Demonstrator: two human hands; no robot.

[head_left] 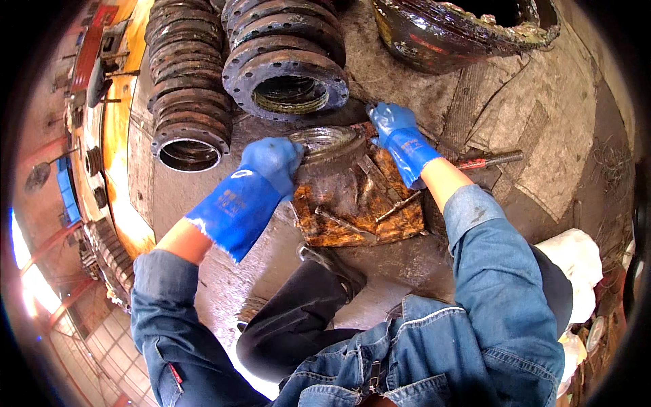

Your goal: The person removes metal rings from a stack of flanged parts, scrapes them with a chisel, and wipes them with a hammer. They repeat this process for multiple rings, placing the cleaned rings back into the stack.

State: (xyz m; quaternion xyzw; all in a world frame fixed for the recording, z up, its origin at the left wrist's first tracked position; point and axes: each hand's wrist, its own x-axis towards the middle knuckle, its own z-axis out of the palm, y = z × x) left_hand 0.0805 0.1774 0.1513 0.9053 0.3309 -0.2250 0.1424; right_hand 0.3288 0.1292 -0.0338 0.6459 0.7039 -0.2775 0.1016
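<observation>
Blue rubber gloves cover both my hands. My left hand (272, 161) is closed beside the left rim of a greasy metal ring (325, 142); its fingertips are hidden, so what they grip does not show. Beyond the ring's right side, my right hand (393, 119) is curled shut near the far corner of a stained orange-brown board (397, 227), and I cannot make out what is in it. The ring rests at the far part of this board. Two thin metal tools, one on the left (346, 222) and one on the right (399, 206), lie across the board's near half.
Stacks of rusty flanged rings (190, 102) and larger bolt-holed flanges (291, 74) stand just beyond the board. A big greasy, dark round casting (434, 41) lies at the far right. A red-handled tool (488, 161) is on the floor at right. My knee (291, 319) is close in front.
</observation>
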